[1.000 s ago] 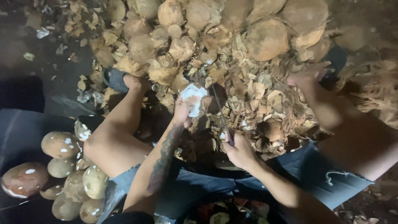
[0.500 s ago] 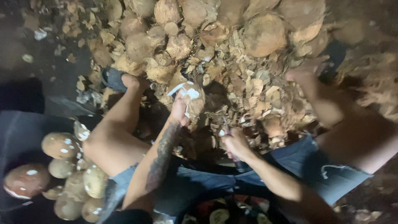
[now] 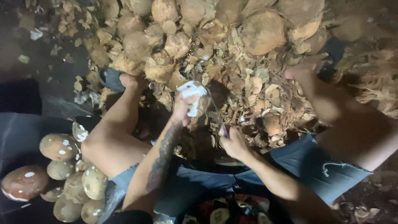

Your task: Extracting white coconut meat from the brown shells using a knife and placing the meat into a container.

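Between the knees, left hand [image 3: 182,108] fingers gripping coconut [image 3: 195,97], right hand [image 3: 234,143] fingers closed around knife [image 3: 216,112].

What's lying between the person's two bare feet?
In the head view, between the left foot and right foot lies a heap of brown husk chips.

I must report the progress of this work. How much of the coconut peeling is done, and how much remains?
Done: a heap of peeled coconuts lies by the person's left leg, and husk chips cover the ground ahead. In hand: the left hand holds a partly white coconut, and the right hand holds a blade against it. Left: many brown unpeeled coconuts are piled beyond, so much seems to remain.
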